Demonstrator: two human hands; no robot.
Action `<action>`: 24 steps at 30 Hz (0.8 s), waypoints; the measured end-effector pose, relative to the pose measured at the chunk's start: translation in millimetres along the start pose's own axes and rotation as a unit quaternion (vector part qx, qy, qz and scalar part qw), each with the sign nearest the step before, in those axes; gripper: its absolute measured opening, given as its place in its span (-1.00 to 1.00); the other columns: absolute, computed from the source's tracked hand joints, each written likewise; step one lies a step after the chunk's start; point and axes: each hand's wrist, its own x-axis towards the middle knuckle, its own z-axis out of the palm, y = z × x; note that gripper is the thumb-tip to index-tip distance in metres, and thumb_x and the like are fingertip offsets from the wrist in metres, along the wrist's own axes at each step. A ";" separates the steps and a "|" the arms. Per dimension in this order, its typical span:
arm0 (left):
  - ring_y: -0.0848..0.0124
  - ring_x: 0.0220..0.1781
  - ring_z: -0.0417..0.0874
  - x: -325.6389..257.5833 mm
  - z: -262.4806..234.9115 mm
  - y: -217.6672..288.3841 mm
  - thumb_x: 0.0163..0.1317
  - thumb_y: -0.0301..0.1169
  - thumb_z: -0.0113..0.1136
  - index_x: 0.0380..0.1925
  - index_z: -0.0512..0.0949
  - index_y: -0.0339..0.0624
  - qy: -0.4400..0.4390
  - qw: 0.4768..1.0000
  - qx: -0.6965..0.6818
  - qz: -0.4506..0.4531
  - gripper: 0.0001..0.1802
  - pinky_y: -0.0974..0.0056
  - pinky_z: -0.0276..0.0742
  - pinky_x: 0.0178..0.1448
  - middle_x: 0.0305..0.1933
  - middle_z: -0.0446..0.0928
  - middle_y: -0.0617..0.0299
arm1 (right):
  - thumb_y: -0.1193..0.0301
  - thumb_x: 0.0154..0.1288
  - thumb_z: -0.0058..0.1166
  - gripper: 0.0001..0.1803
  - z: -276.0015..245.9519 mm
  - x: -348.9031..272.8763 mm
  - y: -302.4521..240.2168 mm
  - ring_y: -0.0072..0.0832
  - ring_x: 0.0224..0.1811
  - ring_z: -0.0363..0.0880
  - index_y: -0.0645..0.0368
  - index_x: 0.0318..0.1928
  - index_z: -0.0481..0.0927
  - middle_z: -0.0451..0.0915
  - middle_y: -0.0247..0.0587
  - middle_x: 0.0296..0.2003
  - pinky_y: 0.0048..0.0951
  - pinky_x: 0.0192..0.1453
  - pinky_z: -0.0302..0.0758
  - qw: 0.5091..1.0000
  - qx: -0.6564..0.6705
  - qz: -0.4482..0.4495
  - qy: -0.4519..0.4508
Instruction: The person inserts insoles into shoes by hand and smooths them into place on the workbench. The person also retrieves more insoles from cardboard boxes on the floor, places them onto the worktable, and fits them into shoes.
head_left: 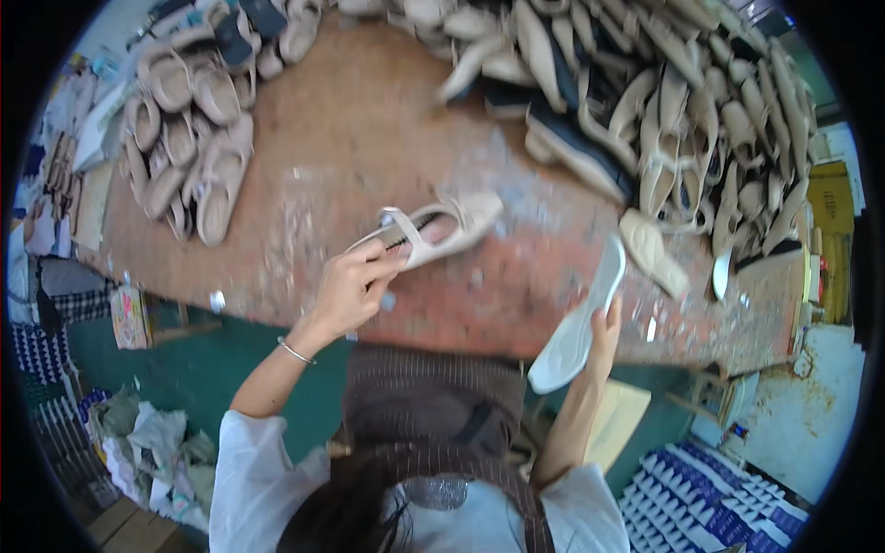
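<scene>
My left hand [350, 288] is closed on the heel end of a beige strapped shoe [470, 223]. The shoe lies over the worn wooden table [369, 120], its toe pointing right and a little away from me. At the table's near edge, my right hand [603, 339] grips a white insole [570, 334] by its side. The insole is tilted, with one end toward the table and the other hanging out past the edge. Just beyond it, a pale beige shoe-shaped piece [653, 253] rests on the tabletop.
A large heap of beige shoes [678, 152] covers the right and far side. A smaller pile [184, 147] stands at the left. A white-tipped piece [721, 275] lies near the right end. Below are a stool [184, 327], bagged material [157, 442] and blue-and-white stacks [705, 502].
</scene>
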 end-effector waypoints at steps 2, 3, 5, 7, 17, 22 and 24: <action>0.22 -0.28 0.58 -44.9 8.4 -4.6 -0.08 -0.62 0.24 -0.26 0.74 -0.08 -0.048 0.991 0.081 0.094 -0.67 0.16 0.50 -0.25 -0.38 0.47 0.20 | 0.25 0.41 0.13 -0.55 4.1 -8.5 -12.0 -0.64 -0.23 0.45 0.21 0.20 0.46 0.48 -0.35 -0.24 -0.52 -0.14 0.46 0.993 -0.111 -0.015 -0.024; 0.24 -0.27 0.56 -61.5 16.0 -11.7 -0.11 -0.61 0.24 -0.28 0.74 -0.05 -0.049 0.983 0.122 0.129 -0.65 0.18 0.49 -0.25 -0.38 0.46 0.24 | 0.27 0.45 0.07 -0.54 7.4 -11.6 -14.2 -0.64 -0.23 0.43 0.23 0.25 0.47 0.49 -0.34 -0.22 -0.53 -0.16 0.43 0.987 -0.153 -0.005 -0.052; 0.20 -0.18 0.53 -85.3 29.2 -21.2 -0.15 -0.62 0.22 -0.28 0.75 -0.02 0.026 0.990 0.108 0.085 -0.62 0.15 0.48 -0.07 -0.37 0.46 0.25 | 0.32 0.39 0.12 -0.47 31.7 -16.8 -18.4 -0.55 -0.25 0.46 0.25 0.31 0.46 0.56 -0.24 -0.17 -0.49 -0.15 0.44 0.916 -0.335 -0.173 -0.137; 0.09 0.03 0.51 -90.7 32.0 -25.5 -0.11 -0.66 0.22 -0.25 0.75 -0.04 0.111 0.980 0.148 0.073 -0.61 0.06 0.42 0.15 -0.22 0.53 0.17 | 0.37 0.26 0.19 -0.40 46.3 -27.1 -14.0 -0.25 -0.11 0.47 0.23 0.31 0.46 0.56 -0.08 0.02 -0.30 0.00 0.43 0.804 -0.503 -0.259 -0.183; 0.52 -0.23 0.55 -97.6 47.0 -33.9 0.12 -0.48 0.46 0.22 0.49 -0.35 0.282 0.917 -0.123 -0.254 -0.37 0.49 0.65 -0.32 -0.08 0.34 0.20 | 0.50 -0.03 0.34 -0.64 132.3 -34.2 43.8 -0.19 0.03 0.57 0.11 -0.11 0.76 0.63 -0.14 -0.03 -0.15 0.14 0.43 0.730 -0.485 -0.351 -0.329; 0.54 -0.23 0.55 -93.9 45.3 -40.4 0.01 -0.47 0.55 0.13 0.54 -0.39 0.279 0.919 -0.145 -0.237 -0.36 0.47 0.65 -0.28 -0.06 0.35 0.20 | 0.59 0.00 0.30 -0.81 173.4 -34.9 70.7 -0.19 -0.05 0.64 0.19 -0.29 0.76 0.67 -0.12 -0.11 -0.20 0.06 0.53 0.792 -0.394 -0.305 -0.354; 0.55 -0.24 0.54 -93.6 44.7 -43.0 -0.02 -0.48 0.57 0.07 0.56 -0.40 0.274 0.919 -0.159 -0.234 -0.38 0.47 0.62 -0.30 -0.05 0.36 0.21 | 0.58 -0.01 0.27 -0.83 183.9 -34.6 75.3 -0.18 -0.08 0.63 0.21 -0.32 0.74 0.65 -0.13 -0.16 -0.20 0.02 0.55 0.790 -0.389 -0.313 -0.355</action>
